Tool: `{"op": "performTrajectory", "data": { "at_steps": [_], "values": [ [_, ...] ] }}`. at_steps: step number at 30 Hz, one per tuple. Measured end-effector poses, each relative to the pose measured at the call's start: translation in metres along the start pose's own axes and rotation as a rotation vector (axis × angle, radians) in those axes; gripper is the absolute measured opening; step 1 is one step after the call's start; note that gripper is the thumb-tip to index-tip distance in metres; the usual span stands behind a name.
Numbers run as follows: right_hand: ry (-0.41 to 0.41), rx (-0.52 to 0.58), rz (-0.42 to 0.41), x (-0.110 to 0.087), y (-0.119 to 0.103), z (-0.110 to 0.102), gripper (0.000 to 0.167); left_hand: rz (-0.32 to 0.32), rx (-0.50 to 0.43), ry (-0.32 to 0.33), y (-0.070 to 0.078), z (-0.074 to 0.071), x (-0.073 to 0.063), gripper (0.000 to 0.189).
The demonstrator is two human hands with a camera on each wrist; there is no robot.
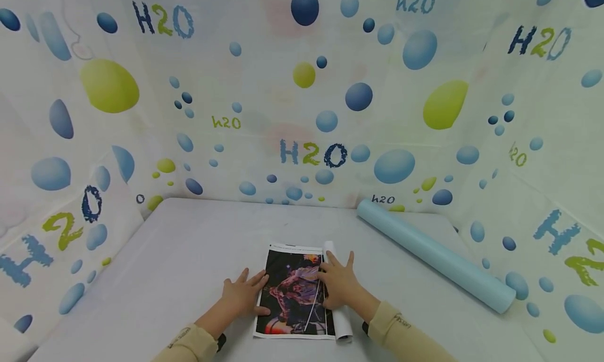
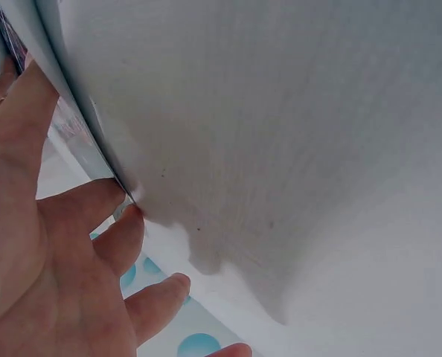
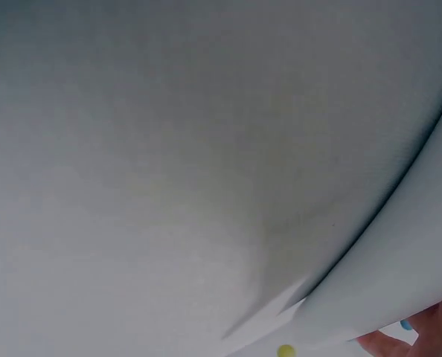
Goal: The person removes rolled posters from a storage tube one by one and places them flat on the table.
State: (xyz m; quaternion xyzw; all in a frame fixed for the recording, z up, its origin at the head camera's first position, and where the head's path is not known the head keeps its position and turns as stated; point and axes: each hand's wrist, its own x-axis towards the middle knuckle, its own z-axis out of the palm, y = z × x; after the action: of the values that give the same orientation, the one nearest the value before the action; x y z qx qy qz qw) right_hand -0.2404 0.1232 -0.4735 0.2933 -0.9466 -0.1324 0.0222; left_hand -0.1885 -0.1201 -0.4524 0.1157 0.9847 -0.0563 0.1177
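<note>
A printed sheet with a dark, colourful photo point(image 1: 290, 291) and white margins lies on the white table. Its right side is curled into a white roll point(image 1: 343, 328). My left hand point(image 1: 240, 296) rests at the sheet's left edge, fingers spread and thumb over the picture. In the left wrist view, fingertips of the left hand point(image 2: 65, 245) touch the sheet's edge. My right hand point(image 1: 342, 282) lies over the curled side with its fingers spread, touching the roll and the picture. The right wrist view shows the white roll point(image 3: 399, 245) with part of the right hand point(image 3: 429, 331) beyond it.
A long light-blue roll point(image 1: 434, 254) lies slantwise on the right of the table point(image 1: 189, 257). Around the table hangs a white sheet point(image 1: 264, 79) printed with blue and green drops and H2O lettering.
</note>
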Motion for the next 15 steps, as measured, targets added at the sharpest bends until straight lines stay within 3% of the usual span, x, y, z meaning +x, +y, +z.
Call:
{"op": "performTrajectory", "data": {
  "at_steps": [10, 15],
  "values": [
    [-0.011, 0.025, 0.055, -0.010, 0.015, 0.007, 0.071, 0.016, 0.003, 0.018, -0.009, 0.005, 0.000, 0.083],
    [-0.025, -0.048, 0.095, -0.019, 0.027, 0.006, 0.075, 0.021, -0.001, 0.031, -0.015, 0.005, -0.002, 0.083]
  ]
}}
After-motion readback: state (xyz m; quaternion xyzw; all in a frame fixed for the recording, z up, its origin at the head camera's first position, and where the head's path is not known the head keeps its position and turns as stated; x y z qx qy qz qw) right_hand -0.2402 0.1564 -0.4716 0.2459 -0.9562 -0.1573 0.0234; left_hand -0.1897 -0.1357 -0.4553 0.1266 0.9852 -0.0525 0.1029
